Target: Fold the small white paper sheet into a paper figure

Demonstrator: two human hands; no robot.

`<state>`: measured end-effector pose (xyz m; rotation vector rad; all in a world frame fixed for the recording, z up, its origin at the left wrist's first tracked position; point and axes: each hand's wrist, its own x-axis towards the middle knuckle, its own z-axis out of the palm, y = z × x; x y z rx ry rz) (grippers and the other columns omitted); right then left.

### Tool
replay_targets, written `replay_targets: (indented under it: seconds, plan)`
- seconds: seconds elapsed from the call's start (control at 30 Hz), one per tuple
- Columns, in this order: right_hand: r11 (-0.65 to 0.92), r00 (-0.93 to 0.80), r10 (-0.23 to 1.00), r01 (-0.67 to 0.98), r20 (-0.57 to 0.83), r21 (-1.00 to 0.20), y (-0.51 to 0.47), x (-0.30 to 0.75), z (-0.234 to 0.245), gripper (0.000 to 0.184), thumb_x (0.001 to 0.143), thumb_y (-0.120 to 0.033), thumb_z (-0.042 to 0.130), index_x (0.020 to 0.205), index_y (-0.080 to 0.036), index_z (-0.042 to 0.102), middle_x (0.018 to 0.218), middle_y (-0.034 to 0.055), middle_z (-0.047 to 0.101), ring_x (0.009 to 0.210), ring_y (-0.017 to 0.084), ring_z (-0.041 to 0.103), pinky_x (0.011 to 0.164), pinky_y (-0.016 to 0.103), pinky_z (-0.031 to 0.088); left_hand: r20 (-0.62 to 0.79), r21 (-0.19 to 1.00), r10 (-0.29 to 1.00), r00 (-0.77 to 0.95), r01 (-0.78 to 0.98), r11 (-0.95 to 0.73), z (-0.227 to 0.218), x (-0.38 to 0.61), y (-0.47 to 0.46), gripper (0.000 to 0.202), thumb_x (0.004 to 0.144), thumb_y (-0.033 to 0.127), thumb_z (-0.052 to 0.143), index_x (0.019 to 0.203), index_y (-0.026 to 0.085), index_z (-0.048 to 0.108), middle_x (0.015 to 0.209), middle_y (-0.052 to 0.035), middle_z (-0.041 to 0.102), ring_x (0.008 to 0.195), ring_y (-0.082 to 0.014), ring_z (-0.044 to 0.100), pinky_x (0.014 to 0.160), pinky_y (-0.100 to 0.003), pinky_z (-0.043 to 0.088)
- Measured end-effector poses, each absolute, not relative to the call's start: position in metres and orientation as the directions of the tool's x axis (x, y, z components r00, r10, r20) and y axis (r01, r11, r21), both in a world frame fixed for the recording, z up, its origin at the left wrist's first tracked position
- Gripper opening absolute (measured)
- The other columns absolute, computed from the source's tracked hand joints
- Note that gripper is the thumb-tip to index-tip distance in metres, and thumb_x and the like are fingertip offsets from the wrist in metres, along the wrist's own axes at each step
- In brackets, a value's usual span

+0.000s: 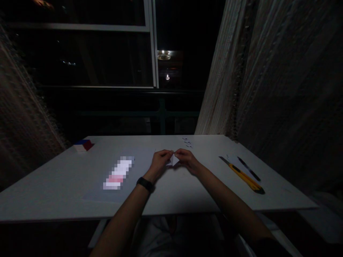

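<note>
Above the middle of the white table, a small folded piece of white paper (173,161) is pinched between my two hands. My left hand (161,159), with a dark band on the wrist, grips its left side with thumb and fingertips. From the right, my right hand (187,159) closes its fingertips on the other side. The hands nearly meet at the paper's top edge. Fingers cover part of the paper, and the finer folds are too dim to make out.
On the white table (193,194) lie a blurred-out glowing phone-like screen (119,173) over a paper sheet (93,191), a yellow box cutter (242,176) with its blade out, and a pen (248,168). A coloured cube (83,145) and small dark-marked bits (187,142) sit farther back.
</note>
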<state>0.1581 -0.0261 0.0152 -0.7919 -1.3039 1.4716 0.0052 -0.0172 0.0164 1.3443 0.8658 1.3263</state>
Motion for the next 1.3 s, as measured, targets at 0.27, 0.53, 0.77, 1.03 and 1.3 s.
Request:
replay_targets:
  seconds: [0.27, 0.53, 0.77, 1.03, 1.3]
  plan:
    - [0.023, -0.345, 0.929, -0.304, 0.132, -0.952, -0.030, 0.158, 0.019, 0.026, 0.061, -0.030, 0.072, 0.080, -0.018, 0.059, 0.077, 0.0009, 0.061, 0.063, 0.016, 0.061, 0.061, 0.035, 0.052, 0.312, 0.943, 0.941, 0.131, -0.165, -0.289, 0.017, 0.004, -0.018, 0.021, 0.063, 0.033, 0.069, 0.066, 0.012, 0.068, 0.066, -0.0021, 0.060, 0.056, -0.0089, 0.048, 0.053, -0.021, 0.037]
    - [0.101, -0.269, 0.944, -0.312, 0.190, -0.945, -0.025, 0.158, 0.015, 0.026, 0.060, -0.032, 0.072, 0.078, -0.017, 0.062, 0.080, 0.0024, 0.062, 0.071, 0.016, 0.060, 0.061, 0.029, 0.049, 0.330, 0.941, 0.935, 0.129, -0.127, -0.315, 0.019, 0.003, -0.020, 0.022, 0.063, 0.034, 0.068, 0.067, 0.013, 0.069, 0.071, -0.0046, 0.064, 0.064, -0.0128, 0.054, 0.061, -0.024, 0.042]
    - [0.152, -0.236, 0.944, -0.301, 0.228, -0.941, -0.025, 0.157, 0.016, 0.023, 0.060, -0.029, 0.072, 0.078, -0.018, 0.063, 0.084, 0.0024, 0.063, 0.076, 0.016, 0.058, 0.068, 0.029, 0.046, 0.373, 0.925, 0.921, 0.108, -0.121, -0.360, 0.020, 0.004, -0.021, 0.023, 0.064, 0.034, 0.067, 0.074, 0.013, 0.071, 0.080, -0.0078, 0.068, 0.074, -0.0167, 0.060, 0.070, -0.028, 0.045]
    - [0.329, -0.048, 0.937, -0.222, 0.347, -0.918, -0.016, 0.157, 0.015, 0.034, 0.058, -0.034, 0.073, 0.088, -0.021, 0.063, 0.089, 0.0024, 0.061, 0.080, 0.016, 0.056, 0.073, 0.030, 0.043, 0.417, 0.909, 0.904, 0.097, -0.027, -0.416, 0.018, 0.001, -0.018, 0.028, 0.061, 0.031, 0.071, 0.084, 0.014, 0.071, 0.091, -0.0104, 0.069, 0.084, -0.0210, 0.062, 0.080, -0.035, 0.046]
    - [0.257, -0.033, 0.962, -0.226, 0.271, -0.940, -0.014, 0.160, 0.019, 0.033, 0.056, -0.033, 0.074, 0.086, -0.019, 0.067, 0.069, 0.0002, 0.062, 0.063, 0.013, 0.054, 0.062, 0.027, 0.041, 0.667, 0.723, 0.741, 0.074, 0.175, -0.668, 0.018, -0.001, -0.022, 0.016, 0.070, 0.028, 0.065, 0.083, 0.021, 0.072, 0.094, -0.0071, 0.069, 0.090, -0.0200, 0.062, 0.086, -0.036, 0.046]
